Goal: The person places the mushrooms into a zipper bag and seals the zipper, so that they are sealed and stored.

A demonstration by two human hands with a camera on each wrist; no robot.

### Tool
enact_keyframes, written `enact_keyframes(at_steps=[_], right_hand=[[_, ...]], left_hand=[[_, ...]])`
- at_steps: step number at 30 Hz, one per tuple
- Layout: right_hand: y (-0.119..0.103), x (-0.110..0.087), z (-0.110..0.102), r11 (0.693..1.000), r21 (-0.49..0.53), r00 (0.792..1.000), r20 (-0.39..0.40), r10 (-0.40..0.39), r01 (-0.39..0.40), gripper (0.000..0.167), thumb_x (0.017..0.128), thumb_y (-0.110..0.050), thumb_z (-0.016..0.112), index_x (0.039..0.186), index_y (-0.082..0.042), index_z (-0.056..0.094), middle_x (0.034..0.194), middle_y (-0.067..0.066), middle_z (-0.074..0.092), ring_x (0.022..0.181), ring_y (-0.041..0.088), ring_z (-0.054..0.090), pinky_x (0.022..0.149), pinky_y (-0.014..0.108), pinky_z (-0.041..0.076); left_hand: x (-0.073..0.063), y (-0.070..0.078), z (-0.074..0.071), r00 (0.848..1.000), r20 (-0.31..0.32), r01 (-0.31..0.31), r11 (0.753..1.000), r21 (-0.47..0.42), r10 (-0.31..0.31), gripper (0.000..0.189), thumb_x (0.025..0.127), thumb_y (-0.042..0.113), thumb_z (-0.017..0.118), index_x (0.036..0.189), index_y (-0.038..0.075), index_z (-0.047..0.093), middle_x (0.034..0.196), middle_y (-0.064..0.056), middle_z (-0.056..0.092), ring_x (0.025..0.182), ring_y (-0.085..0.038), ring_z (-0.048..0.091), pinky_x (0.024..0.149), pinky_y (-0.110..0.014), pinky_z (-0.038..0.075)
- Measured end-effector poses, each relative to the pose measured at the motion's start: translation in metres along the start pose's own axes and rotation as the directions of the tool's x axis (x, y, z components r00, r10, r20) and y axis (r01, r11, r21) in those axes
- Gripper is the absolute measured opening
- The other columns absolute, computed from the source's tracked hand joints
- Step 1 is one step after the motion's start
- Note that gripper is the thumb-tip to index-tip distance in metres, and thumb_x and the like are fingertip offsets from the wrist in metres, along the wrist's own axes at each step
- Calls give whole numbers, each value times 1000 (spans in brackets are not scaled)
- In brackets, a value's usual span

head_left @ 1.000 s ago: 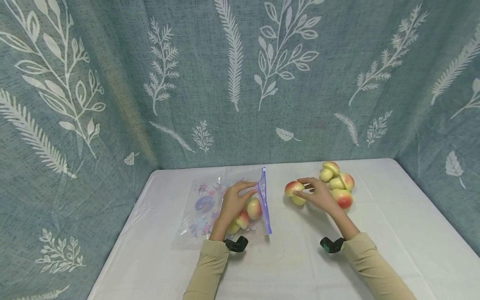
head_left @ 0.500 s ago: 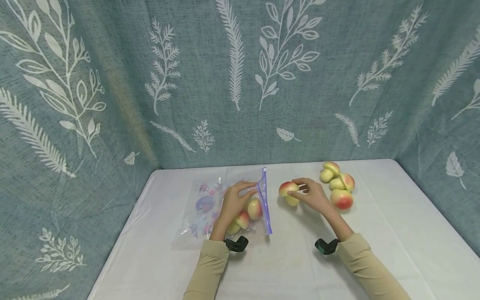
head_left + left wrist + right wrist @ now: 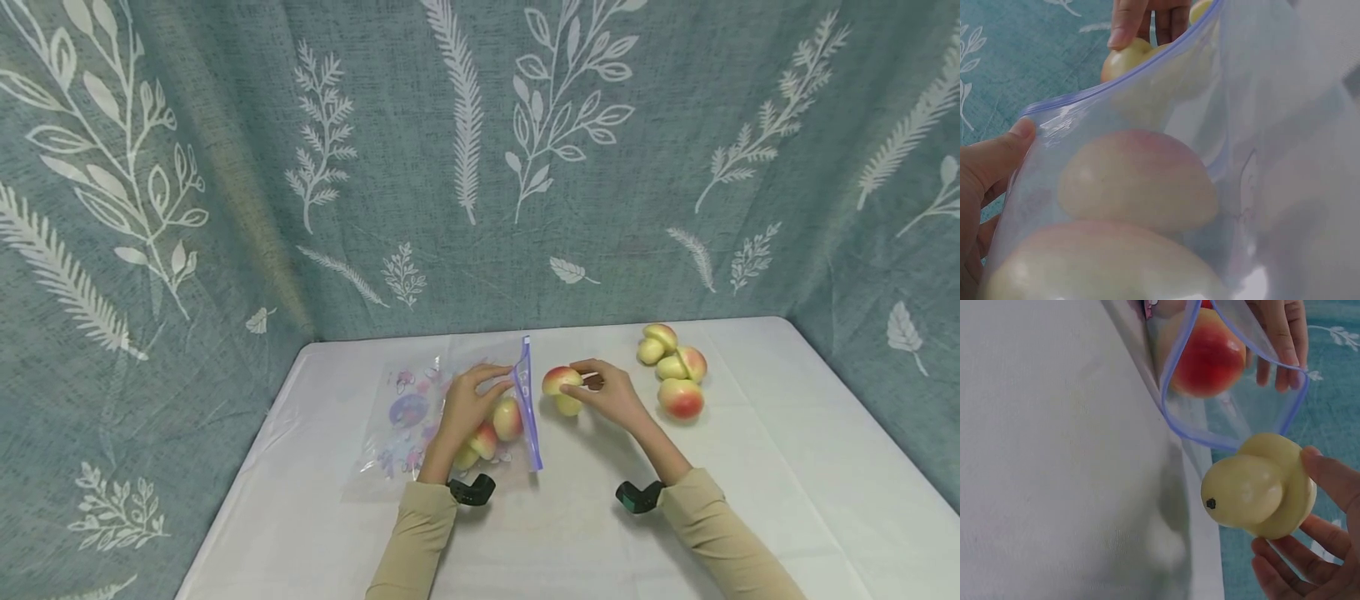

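My left hand (image 3: pixel 465 412) pinches the top edge of a clear zip bag (image 3: pixel 528 408) with a purple closure, printed with pink and blue figures. Inside lie yellow-and-red mushrooms (image 3: pixel 507 419), partly hidden by that hand. The bag's mouth gapes toward the right, as the right wrist view shows. Between thumb and fingers, my right hand (image 3: pixel 611 396) holds another mushroom (image 3: pixel 1257 487), its pale yellow stem with a dark spot at the end. This mushroom is just outside the bag's mouth, to the right of the purple rim (image 3: pixel 1191 434).
Three more mushrooms lie in a group at the right: one at the back (image 3: pixel 658 343), one in the middle (image 3: pixel 682 365) and one in front (image 3: pixel 681 400). A white cloth (image 3: pixel 570 533) covers the table. Leaf-patterned green curtains (image 3: pixel 420 167) enclose the back and sides.
My right hand has moved left with the mushroom, from near the group on the right to beside the bag's mouth. The left hand and the bag have stayed in place.
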State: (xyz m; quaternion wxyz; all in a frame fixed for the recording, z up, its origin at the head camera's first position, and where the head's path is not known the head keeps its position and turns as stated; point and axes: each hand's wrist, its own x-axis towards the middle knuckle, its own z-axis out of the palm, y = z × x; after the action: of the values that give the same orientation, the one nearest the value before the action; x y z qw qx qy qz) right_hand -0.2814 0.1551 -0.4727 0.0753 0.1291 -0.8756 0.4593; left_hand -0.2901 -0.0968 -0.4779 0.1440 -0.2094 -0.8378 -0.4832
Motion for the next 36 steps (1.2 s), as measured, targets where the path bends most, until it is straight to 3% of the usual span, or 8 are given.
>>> enact_keyframes(at_steps=[9,16,36], right_hand=[[-3,-1,5,999,30,999,28,42,-43,42,81,-33,71,113,-6,63,112,14,65,94,29,65,80,38,54],[-6,0,9,995,49,995,49,82,-84,43,81,-36,71,112,-7,63,112,12,65,95,29,65,77,36,56],[-13,-3,27,992,61,991,86,107,-113,40,81,-38,70,107,-8,65,109,11,66,92,27,66,76,35,56]], left_hand=[[0,0,-1,1000,-4,-6,1000,-8,6,27,83,30,68,105,15,71,109,-3,68,123,-34,49,105,-48,36],[0,1,-1,999,3,36,999,-18,-36,26,83,30,68,106,16,70,110,-2,68,125,-33,47,107,-47,33],[1,-1,-2,1000,9,4,1000,-10,-4,27,84,30,67,107,15,70,109,-1,68,123,-34,49,105,-49,35]])
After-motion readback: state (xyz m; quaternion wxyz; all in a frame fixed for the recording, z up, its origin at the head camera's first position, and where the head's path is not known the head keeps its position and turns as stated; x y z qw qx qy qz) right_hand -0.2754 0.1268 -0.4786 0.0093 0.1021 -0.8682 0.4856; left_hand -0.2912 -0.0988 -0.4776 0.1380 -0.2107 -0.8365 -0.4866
